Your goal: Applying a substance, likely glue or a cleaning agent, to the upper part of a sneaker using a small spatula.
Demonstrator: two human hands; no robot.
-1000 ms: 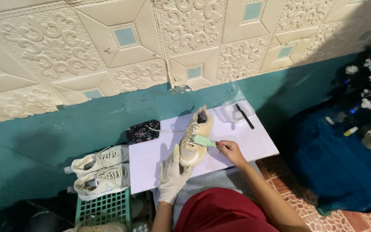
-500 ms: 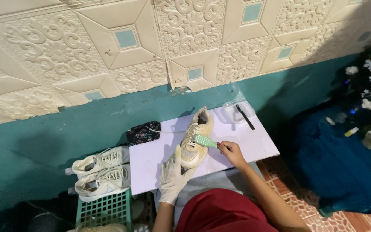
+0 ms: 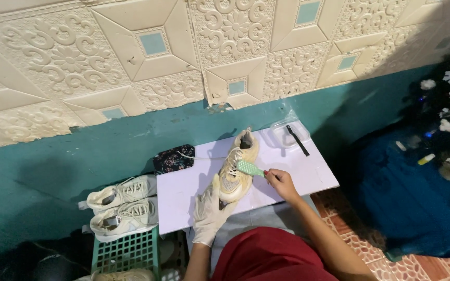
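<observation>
Right hand grip: my right hand [image 3: 281, 182] is bare and closed around the handle of a green brush [image 3: 249, 168], whose head lies on the laces of the cream sneaker [image 3: 237, 166].
Left hand grip: my left hand [image 3: 209, 212], in a white glove, is wrapped round the toe end of the sneaker, pinning it to the board.
Sneaker position: it lies mid-board, toe toward the near edge, heel toward the far edge.
Board: a white rectangular board [image 3: 313, 171] carries the work; I see it across my lap.
Far right corner: a clear plastic container [image 3: 283, 136] with a black stick-like tool [image 3: 298, 140] lying just beside it.
Far left corner: a dark floral pouch [image 3: 174, 158], touching the board's edge.
Left of board: a pair of white sneakers [image 3: 122, 205], side by side on a green plastic crate [image 3: 126, 252].
Room: teal lower wall [image 3: 53, 166], embossed cream panels [image 3: 131, 57] with small blue squares above, and red floor tiles [image 3: 350, 224] at right.
</observation>
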